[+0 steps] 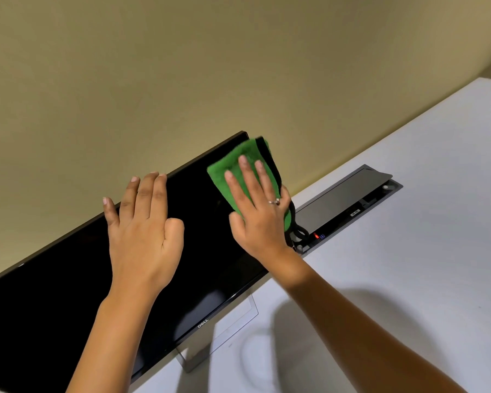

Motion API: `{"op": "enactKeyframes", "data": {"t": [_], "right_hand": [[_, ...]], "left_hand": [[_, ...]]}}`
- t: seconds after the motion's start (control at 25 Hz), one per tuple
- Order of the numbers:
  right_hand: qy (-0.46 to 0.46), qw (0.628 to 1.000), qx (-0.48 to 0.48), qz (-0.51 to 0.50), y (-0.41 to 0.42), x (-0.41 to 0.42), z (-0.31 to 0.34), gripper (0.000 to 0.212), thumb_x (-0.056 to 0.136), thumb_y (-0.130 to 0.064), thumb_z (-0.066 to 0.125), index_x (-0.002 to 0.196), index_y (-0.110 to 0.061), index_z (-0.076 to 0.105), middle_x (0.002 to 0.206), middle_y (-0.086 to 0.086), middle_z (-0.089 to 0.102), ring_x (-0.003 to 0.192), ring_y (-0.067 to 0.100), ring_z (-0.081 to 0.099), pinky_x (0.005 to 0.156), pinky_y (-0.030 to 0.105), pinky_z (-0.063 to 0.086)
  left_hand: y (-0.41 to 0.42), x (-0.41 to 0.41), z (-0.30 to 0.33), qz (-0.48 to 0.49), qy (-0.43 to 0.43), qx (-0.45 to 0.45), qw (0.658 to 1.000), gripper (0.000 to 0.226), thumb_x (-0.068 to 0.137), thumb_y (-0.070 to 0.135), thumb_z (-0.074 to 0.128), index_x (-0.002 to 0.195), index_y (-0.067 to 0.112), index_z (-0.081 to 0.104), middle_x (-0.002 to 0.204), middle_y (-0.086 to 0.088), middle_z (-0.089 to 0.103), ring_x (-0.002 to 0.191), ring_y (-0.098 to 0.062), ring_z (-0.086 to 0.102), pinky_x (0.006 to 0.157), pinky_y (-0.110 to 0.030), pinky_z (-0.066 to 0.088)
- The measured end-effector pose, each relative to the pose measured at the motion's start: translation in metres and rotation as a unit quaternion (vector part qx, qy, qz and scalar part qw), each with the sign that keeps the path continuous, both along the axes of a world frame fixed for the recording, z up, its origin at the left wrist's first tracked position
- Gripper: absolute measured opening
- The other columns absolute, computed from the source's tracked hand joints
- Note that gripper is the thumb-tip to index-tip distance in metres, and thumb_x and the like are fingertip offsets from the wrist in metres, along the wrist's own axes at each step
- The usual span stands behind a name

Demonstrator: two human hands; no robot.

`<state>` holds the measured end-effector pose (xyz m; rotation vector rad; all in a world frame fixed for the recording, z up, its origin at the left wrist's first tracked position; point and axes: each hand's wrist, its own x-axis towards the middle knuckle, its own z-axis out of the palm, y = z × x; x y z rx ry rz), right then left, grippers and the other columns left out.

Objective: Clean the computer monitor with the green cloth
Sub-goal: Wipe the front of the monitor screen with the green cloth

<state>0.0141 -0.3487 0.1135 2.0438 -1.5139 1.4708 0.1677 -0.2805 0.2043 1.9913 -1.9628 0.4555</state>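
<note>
Under the flat right hand (260,211), green cloth (238,168) presses monitor (54,307); left hand (145,242) open.

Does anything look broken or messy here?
Nothing looks broken or spilled. The right hand presses the green cloth flat on the monitor screen, the left hand steadies its top edge, and the desk cable hatch has its lid propped open.
</note>
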Motion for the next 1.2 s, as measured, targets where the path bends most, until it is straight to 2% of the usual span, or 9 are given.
{"op": "enactKeyframes", "data": {"t": [0.16, 0.36, 0.52, 0.6, 0.76, 0.88, 1.04, 1.2], "right_hand": [[0.008, 1.000, -0.003, -0.016, -0.003, 0.009, 0.012, 0.078, 0.072, -0.017, 0.055, 0.144, -0.029, 0.028, 0.154, -0.001, 0.027, 0.144, 0.020, 0.021, 0.100, 0.054, 0.026], [0.052, 0.998, 0.023, -0.031, 0.018, -0.006, -0.068, 0.078, 0.073, -0.020, 0.055, 0.145, -0.026, 0.028, 0.157, -0.001, 0.019, 0.143, 0.023, 0.021, 0.102, 0.057, 0.027], [0.070, 0.997, 0.028, -0.003, 0.034, -0.022, -0.120, 0.060, 0.085, -0.015, 0.044, 0.144, -0.021, 0.032, 0.160, -0.001, 0.008, 0.143, 0.028, 0.023, 0.105, 0.061, 0.023], [0.048, 0.999, 0.023, -0.001, 0.030, -0.017, -0.105, 0.059, 0.085, -0.014, 0.043, 0.143, -0.021, 0.032, 0.159, -0.001, 0.010, 0.143, 0.027, 0.022, 0.105, 0.060, 0.022], [0.004, 1.000, 0.002, 0.014, 0.006, 0.003, -0.022, 0.068, 0.078, -0.015, 0.052, 0.142, -0.025, 0.032, 0.154, 0.003, 0.023, 0.144, 0.022, 0.020, 0.104, 0.060, 0.020], [-0.007, 1.000, -0.003, 0.015, -0.006, 0.009, 0.012, 0.074, 0.077, -0.020, 0.058, 0.144, -0.028, 0.028, 0.154, 0.004, 0.023, 0.145, 0.020, 0.017, 0.104, 0.057, 0.020], [0.015, 1.000, 0.003, -0.003, 0.000, 0.005, -0.012, 0.071, 0.083, -0.030, 0.059, 0.145, -0.030, 0.025, 0.155, 0.007, 0.021, 0.145, 0.019, 0.016, 0.102, 0.053, 0.026], [0.065, 0.998, 0.023, 0.001, 0.018, -0.010, -0.074, 0.068, 0.088, -0.025, 0.052, 0.147, -0.030, 0.020, 0.158, 0.005, 0.011, 0.146, 0.021, 0.013, 0.100, 0.053, 0.028]], "left_hand": [[-0.002, -0.001, 0.000, 0.002, 0.003, -0.004, 1.000, 0.071, 0.078, 0.028, 0.017, 0.147, 0.015, 0.026, 0.152, -0.002, 0.029, 0.144, -0.021, 0.015, 0.116, -0.047, -0.004], [-0.002, -0.001, -0.001, 0.005, 0.007, -0.008, 1.000, 0.070, 0.077, 0.024, 0.019, 0.145, 0.013, 0.028, 0.150, -0.004, 0.032, 0.143, -0.022, 0.017, 0.116, -0.049, -0.004], [-0.002, -0.002, -0.001, 0.008, -0.006, -0.004, 1.000, 0.069, 0.077, 0.023, 0.021, 0.145, 0.012, 0.027, 0.149, -0.004, 0.032, 0.141, -0.023, 0.019, 0.116, -0.051, -0.001], [-0.001, -0.001, -0.001, 0.006, -0.012, 0.001, 1.000, 0.068, 0.078, 0.024, 0.021, 0.145, 0.013, 0.026, 0.150, -0.004, 0.031, 0.141, -0.023, 0.019, 0.116, -0.051, -0.001], [-0.002, 0.000, 0.000, 0.007, -0.011, 0.005, 1.000, 0.069, 0.078, 0.026, 0.021, 0.145, 0.014, 0.025, 0.150, -0.004, 0.030, 0.140, -0.023, 0.019, 0.116, -0.051, -0.001], [-0.003, -0.001, 0.001, 0.006, -0.010, 0.004, 1.000, 0.069, 0.077, 0.028, 0.020, 0.145, 0.013, 0.026, 0.149, -0.005, 0.031, 0.140, -0.024, 0.020, 0.115, -0.052, -0.001], [-0.003, -0.003, 0.002, 0.005, -0.007, 0.003, 1.000, 0.070, 0.076, 0.028, 0.020, 0.144, 0.013, 0.027, 0.148, -0.005, 0.032, 0.139, -0.024, 0.021, 0.115, -0.052, -0.001], [-0.002, -0.002, 0.001, 0.006, -0.007, 0.004, 1.000, 0.070, 0.076, 0.027, 0.020, 0.145, 0.013, 0.026, 0.149, -0.005, 0.031, 0.140, -0.024, 0.019, 0.115, -0.052, -0.003]]}}
